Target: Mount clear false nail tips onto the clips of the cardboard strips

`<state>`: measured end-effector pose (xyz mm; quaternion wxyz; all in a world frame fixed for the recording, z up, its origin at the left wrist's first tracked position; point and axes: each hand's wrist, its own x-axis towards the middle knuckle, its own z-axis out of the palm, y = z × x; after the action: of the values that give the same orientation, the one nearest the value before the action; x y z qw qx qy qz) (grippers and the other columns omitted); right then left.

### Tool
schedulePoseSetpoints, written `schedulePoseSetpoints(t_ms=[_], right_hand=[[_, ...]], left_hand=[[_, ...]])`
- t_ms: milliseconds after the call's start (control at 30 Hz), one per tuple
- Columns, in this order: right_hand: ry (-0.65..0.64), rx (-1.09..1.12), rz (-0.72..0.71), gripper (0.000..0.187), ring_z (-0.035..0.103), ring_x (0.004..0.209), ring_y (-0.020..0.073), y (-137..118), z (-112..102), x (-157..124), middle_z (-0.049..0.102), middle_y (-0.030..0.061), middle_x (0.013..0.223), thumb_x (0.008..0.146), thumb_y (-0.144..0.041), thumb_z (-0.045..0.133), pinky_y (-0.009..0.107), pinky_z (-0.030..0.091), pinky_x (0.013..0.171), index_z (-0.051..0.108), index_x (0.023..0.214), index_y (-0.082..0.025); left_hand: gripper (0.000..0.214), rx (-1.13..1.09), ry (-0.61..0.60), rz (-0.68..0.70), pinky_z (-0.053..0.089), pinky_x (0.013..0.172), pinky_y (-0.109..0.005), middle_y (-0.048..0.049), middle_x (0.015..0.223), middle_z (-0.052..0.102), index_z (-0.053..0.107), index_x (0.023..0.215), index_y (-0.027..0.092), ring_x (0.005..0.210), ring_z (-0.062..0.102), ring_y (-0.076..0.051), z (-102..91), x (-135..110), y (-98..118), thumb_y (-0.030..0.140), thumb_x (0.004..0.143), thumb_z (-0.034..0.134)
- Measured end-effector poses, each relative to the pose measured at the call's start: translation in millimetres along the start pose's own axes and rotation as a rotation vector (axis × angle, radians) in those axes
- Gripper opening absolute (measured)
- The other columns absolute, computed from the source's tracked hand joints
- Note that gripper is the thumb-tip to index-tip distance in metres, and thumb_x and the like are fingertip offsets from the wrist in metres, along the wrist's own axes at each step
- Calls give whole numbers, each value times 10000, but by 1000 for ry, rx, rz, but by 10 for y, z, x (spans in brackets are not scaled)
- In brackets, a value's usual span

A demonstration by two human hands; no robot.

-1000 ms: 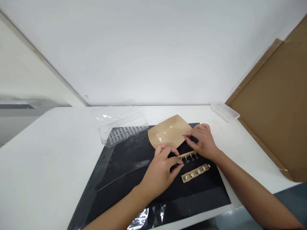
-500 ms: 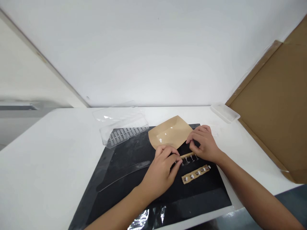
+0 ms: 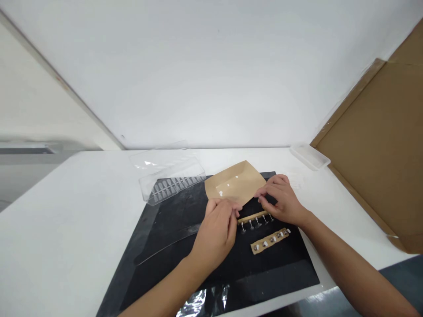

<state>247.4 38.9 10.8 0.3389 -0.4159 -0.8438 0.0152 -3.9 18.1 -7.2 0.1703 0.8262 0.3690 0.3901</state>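
Observation:
A brown strip (image 3: 253, 217) with a row of small metal stands along its near side lies on the black mat (image 3: 185, 255). My left hand (image 3: 216, 231) is closed, fingertips pinched at the strip's left end. My right hand (image 3: 280, 200) is curled, fingertips pressing the strip's right end. A second brown strip (image 3: 270, 241) carrying several small white nail tips lies just in front, untouched. A tan paper tray (image 3: 235, 185) with a few white tips in it sits right behind both hands.
A clear plastic box (image 3: 172, 179) of nail tips with its lid open stands at the back left. A clear curved strip (image 3: 165, 244) lies on the mat's left. A white tray (image 3: 309, 156) and a large cardboard sheet (image 3: 380, 145) are at the right.
My left hand shifted a little back and left, from the strip's middle to its left end, uncovering more of the metal stands. My right hand stayed at the right end.

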Motion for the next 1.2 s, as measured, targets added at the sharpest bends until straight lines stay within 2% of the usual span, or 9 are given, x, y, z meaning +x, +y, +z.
schedulePoseSetpoints(t_ms=[133, 267, 367, 600, 900, 1200], right_hand=[[-32, 28, -42, 134, 623, 899, 212, -46, -35, 8, 757, -7, 893, 952, -148, 640, 417, 375, 898, 691, 1014, -255], [-95, 67, -55, 57, 606, 876, 209, -83, -93, 11, 731, 7, 876, 982, -225, 653, 410, 373, 869, 680, 935, -239], [-170, 119, -69, 156, 588, 835, 196, -100, -144, -1, 688, 4, 811, 1015, -240, 599, 404, 372, 854, 653, 869, -228], [-301, 181, -51, 294, 570, 800, 195, -106, -208, -35, 640, 7, 735, 1058, -247, 472, 402, 376, 858, 611, 800, -219], [-337, 166, -29, 337, 605, 825, 210, -94, -220, -46, 668, 16, 761, 1088, -277, 426, 411, 408, 871, 669, 858, -236], [-344, 209, 11, 304, 619, 883, 216, -77, -226, -55, 711, 20, 836, 1091, -241, 408, 416, 432, 902, 669, 935, -235]], left_hand=[[187, -6, -45, 58, 466, 811, -374, -51, 869, 667, 617, 935, 190, 872, 543, -230, -50, -2, 28, 62, 987, 491], [157, -12, -97, 100, 455, 727, -347, -34, 780, 636, 622, 883, 193, 791, 515, -217, -84, -22, 55, 68, 925, 536], [121, 20, -137, 121, 458, 706, -346, -30, 741, 604, 638, 887, 190, 774, 505, -215, -99, -28, 67, 93, 910, 570], [131, 105, -186, 116, 507, 732, -376, -62, 810, 631, 708, 916, 188, 850, 537, -242, -94, -19, 47, 201, 978, 594], [168, 177, -191, 125, 549, 723, -389, -77, 828, 643, 741, 944, 181, 875, 554, -257, -96, -37, 46, 260, 1009, 608], [169, 224, -207, 116, 550, 695, -375, -85, 861, 660, 734, 1000, 186, 890, 576, -272, -111, -25, 59, 348, 966, 699]])
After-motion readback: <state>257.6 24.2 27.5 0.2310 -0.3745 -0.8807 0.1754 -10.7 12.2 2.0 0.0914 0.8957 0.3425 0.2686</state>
